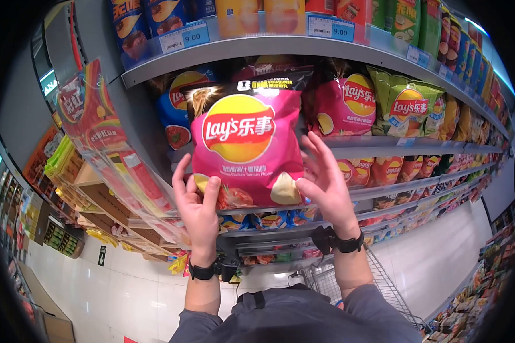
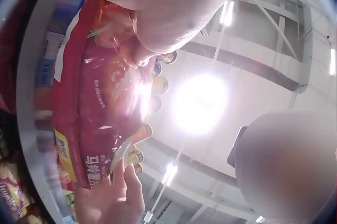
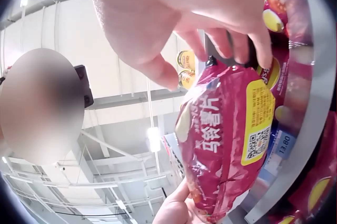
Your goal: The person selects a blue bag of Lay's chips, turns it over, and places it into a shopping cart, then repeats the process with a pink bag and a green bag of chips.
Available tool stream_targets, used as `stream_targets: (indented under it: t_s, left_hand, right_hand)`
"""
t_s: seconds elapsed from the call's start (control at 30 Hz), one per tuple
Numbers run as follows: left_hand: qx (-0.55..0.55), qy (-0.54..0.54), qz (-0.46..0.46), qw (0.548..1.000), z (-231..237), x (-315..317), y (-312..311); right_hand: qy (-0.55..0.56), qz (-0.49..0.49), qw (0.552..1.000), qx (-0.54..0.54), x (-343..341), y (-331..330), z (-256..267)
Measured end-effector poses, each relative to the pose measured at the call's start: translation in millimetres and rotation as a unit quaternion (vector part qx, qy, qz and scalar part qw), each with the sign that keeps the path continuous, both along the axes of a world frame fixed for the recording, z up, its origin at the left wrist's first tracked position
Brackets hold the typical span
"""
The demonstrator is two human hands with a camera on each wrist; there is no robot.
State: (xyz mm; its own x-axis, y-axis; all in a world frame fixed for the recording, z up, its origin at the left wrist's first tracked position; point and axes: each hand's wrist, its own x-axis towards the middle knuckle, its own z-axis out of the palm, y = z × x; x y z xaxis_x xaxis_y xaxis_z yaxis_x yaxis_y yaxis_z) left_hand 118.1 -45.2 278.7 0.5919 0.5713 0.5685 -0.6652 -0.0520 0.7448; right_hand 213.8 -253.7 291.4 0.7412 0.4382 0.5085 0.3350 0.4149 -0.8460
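A magenta Lay's chip bag (image 1: 249,148) faces me in front of the shelf, its black top edge tilted away. My left hand (image 1: 199,200) grips its lower left corner, thumb on the printed front and fingers at the side. In the left wrist view that thumb presses into the glossy film beside the tomato picture. Beside the bag's right edge, my right hand (image 1: 329,188) has its fingers spread, with the thumb tip at the lower corner. The right wrist view shows this hand's fingers loosely extended above the bag (image 3: 210,145), with a gap under the thumb.
More magenta bags (image 1: 346,103), a green bag (image 1: 406,106) and a blue bag (image 1: 180,100) fill the shelf behind. An upper shelf edge (image 1: 257,48) with price tags runs overhead. A clear hanging display (image 1: 114,154) stands at left. A wire cart (image 1: 383,280) is below right.
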Motion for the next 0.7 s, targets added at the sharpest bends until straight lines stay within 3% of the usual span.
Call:
stream_targets:
  t_s: [0.03, 0.13, 0.27, 0.33, 0.4, 0.53, 0.6, 0.67, 0.7]
  left_hand:
    - [0.001, 0.021, -0.012, 1.0, -6.9, -5.9, -3.9]
    - [-0.007, 0.078, -0.063, 0.995, -27.3, -22.9, -12.5]
    - [-0.064, 0.135, -0.143, 0.978, -64.2, -40.4, -13.3]
    - [-0.088, 0.172, -0.18, 0.964, -87.2, -47.9, -12.8]
    - [-0.114, 0.3, -0.306, 0.897, -101.5, -61.4, -0.6]
    - [-0.098, 0.319, -0.371, 0.867, -138.4, -77.3, 13.6]
    - [-0.086, 0.318, -0.37, 0.869, -146.7, -84.0, 14.6]
    - [-0.05, 0.363, -0.412, 0.834, -157.0, -89.0, 21.1]
    - [-0.046, 0.33, -0.4, 0.854, -158.7, -90.8, 17.4]
  right_hand:
    - [0.036, 0.086, 0.996, 0.015, -0.1, 1.1, -5.3]
    - [0.004, 0.045, 0.993, -0.106, -6.5, -4.6, -31.6]
    - [-0.016, -0.004, 0.989, -0.147, -19.7, -13.9, -70.9]
    - [0.016, -0.009, 0.99, -0.141, -36.2, -19.2, -76.3]
    - [0.067, 0.006, 0.99, -0.121, -50.3, -26.5, -87.6]
    - [0.074, 0.021, 0.984, -0.164, -74.2, -37.7, -111.7]
    - [0.121, 0.037, 0.981, -0.144, -87.9, -38.8, -121.2]
    - [0.171, 0.057, 0.979, -0.098, -98.1, -36.8, -137.0]
    - [0.202, 0.069, 0.974, -0.075, -104.2, -33.7, -140.3]
